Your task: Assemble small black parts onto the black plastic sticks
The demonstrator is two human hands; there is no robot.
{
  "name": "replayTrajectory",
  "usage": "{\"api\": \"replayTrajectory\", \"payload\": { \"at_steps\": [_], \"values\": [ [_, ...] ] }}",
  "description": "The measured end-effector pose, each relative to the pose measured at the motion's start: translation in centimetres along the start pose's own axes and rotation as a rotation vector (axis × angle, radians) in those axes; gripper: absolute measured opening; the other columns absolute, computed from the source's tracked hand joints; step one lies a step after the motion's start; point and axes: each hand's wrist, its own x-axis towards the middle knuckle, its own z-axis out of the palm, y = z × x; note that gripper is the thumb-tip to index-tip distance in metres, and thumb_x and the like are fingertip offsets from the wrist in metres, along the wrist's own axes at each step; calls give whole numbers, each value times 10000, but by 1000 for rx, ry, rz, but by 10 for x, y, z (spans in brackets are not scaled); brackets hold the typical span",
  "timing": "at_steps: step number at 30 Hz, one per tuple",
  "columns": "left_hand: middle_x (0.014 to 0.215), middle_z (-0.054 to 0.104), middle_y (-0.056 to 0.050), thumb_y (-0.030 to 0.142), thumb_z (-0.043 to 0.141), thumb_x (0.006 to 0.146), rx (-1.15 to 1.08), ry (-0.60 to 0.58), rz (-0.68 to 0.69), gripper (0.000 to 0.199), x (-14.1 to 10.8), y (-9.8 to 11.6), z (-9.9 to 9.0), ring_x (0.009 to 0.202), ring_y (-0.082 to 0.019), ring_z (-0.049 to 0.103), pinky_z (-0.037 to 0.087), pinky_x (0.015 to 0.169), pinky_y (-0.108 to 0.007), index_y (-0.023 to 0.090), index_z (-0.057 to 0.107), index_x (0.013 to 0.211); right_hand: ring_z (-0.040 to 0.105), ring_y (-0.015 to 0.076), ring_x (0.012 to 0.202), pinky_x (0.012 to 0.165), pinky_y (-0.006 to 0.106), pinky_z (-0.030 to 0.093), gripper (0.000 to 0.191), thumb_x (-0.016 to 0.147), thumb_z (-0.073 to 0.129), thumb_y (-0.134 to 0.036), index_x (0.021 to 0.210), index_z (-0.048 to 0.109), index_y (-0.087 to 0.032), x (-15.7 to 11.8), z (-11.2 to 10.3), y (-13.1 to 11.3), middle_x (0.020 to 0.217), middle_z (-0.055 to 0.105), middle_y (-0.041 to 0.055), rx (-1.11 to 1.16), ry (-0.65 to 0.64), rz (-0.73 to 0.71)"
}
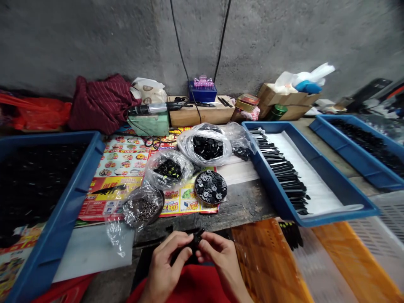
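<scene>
My left hand (172, 261) and my right hand (217, 256) meet low in the middle of the head view, over my red clothing. Between their fingertips is a small black part (197, 238), pinched from both sides; its exact shape is hard to make out. Just beyond the hands stands a round tin of black discs (210, 187). Left of it, an open plastic bag holds small metal pieces (144, 209). Behind these are a bag of black and yellow-green parts (168, 170) and a larger bag of black parts (206, 146).
A blue tray (271, 202) at the right holds a row of black pieces on white paper. Another blue tray (71, 181) full of black parts stands left. Scissors (153, 142) lie near the green box (150, 124). An orange surface (268, 256) lies right of my hands.
</scene>
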Motion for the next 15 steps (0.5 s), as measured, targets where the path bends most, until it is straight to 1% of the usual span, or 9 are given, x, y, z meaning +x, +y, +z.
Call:
{"api": "replayTrajectory", "payload": {
  "at_steps": [2,4,6,8,10,15],
  "values": [
    [878,720,-46,173,651,812,-80,-7,-70,148,-1,-1,1,687,-174,694,576,580,-207,232,758,896,659,171,497,479,256,576,479,525,900,-484,790,773,-106,1,0,3,642,725,73,4,33,-21],
    [850,704,-35,213,656,820,-172,-12,-146,120,-1,-2,2,557,-135,650,549,486,-190,226,755,885,664,175,503,484,258,579,467,554,891,-476,816,773,-108,2,0,8,643,727,74,-6,38,-52],
    [822,694,-30,237,663,819,-207,-10,-178,108,-1,-2,2,503,-118,618,535,455,-186,218,756,870,668,178,512,490,260,581,465,574,885,-469,845,774,-109,2,-1,11,650,727,75,-7,25,-69],
    [827,699,-40,236,661,820,-168,-9,-154,112,-1,-2,1,526,-128,632,543,469,-191,211,761,866,672,183,522,489,262,581,470,573,888,-460,864,775,-108,3,-1,13,662,727,77,7,0,-58],
    [845,713,-53,220,652,825,-92,-14,-93,123,0,0,0,572,-147,659,558,501,-198,209,766,871,672,185,540,490,258,580,467,573,891,-447,872,777,-106,3,-1,13,664,720,75,26,-33,-31],
    [831,741,-53,143,634,824,71,10,78,147,0,6,0,745,-185,712,579,688,-214,213,757,861,645,164,569,489,224,563,449,586,887,-435,859,780,-94,-1,0,7,648,693,68,58,-76,14]
  ]
}}
